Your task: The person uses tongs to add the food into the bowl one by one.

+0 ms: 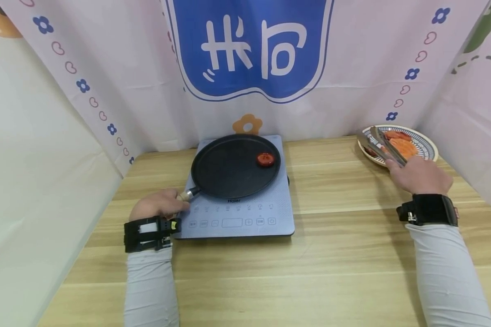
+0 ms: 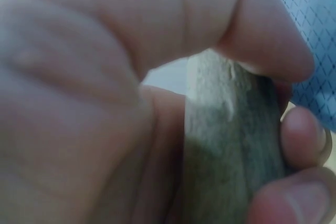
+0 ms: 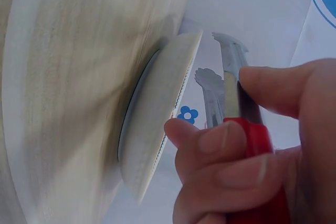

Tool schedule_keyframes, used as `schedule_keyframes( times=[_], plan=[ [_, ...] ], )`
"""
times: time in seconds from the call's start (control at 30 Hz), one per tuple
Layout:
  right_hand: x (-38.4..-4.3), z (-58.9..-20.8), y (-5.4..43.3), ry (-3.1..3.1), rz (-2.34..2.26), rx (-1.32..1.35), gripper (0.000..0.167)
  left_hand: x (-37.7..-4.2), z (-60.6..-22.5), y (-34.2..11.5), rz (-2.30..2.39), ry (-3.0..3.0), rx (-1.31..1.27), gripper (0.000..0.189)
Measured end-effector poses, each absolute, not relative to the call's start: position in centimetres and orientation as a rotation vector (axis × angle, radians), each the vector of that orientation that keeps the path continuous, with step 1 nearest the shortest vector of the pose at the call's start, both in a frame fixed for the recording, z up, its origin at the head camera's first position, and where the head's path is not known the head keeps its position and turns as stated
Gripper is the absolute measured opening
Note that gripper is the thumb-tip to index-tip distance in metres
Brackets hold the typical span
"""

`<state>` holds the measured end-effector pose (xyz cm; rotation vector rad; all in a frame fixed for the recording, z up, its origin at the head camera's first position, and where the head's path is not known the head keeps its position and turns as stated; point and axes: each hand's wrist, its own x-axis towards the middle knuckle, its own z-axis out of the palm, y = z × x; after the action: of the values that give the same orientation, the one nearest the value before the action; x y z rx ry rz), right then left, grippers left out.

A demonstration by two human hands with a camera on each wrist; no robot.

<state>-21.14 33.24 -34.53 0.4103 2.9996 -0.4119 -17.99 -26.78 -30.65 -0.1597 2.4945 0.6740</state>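
My left hand (image 1: 157, 205) grips the wooden handle (image 2: 226, 150) of a flat black frying pan (image 1: 229, 168). A small, round, red-brown piece of food (image 1: 265, 159) lies toward the pan's right side. Over at the far right, my right hand (image 1: 422, 176) holds metal tongs with a red grip (image 3: 257, 135). The two tong tips (image 3: 210, 80) stand apart from each other and reach over a patterned plate (image 1: 433, 150). On that plate are an orange slice (image 1: 403, 147) and several reddish pieces (image 1: 397, 135), partly hidden by the tongs.
Beneath the pan is a pale induction cooker (image 1: 237, 229) with a touch panel along its front. It stands on a wood-grain table (image 1: 335, 236). A printed curtain (image 1: 143, 104) hangs right behind the table, with more cloth at both sides.
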Motion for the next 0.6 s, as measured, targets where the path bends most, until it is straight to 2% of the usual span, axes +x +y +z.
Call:
schedule_keyframes(
  times=[0.27,0.6],
  plan=[
    [-21.03,-34.53,33.33,2.99,-0.399,0.437,0.1,-17.88,-30.66,-26.76,0.7,2.489,-0.152,0.026],
    [-20.52,-34.32,33.0,2.98,-0.388,0.44,0.085,-17.9,-30.68,-26.72,0.711,2.49,-0.13,0.027]
  ],
)
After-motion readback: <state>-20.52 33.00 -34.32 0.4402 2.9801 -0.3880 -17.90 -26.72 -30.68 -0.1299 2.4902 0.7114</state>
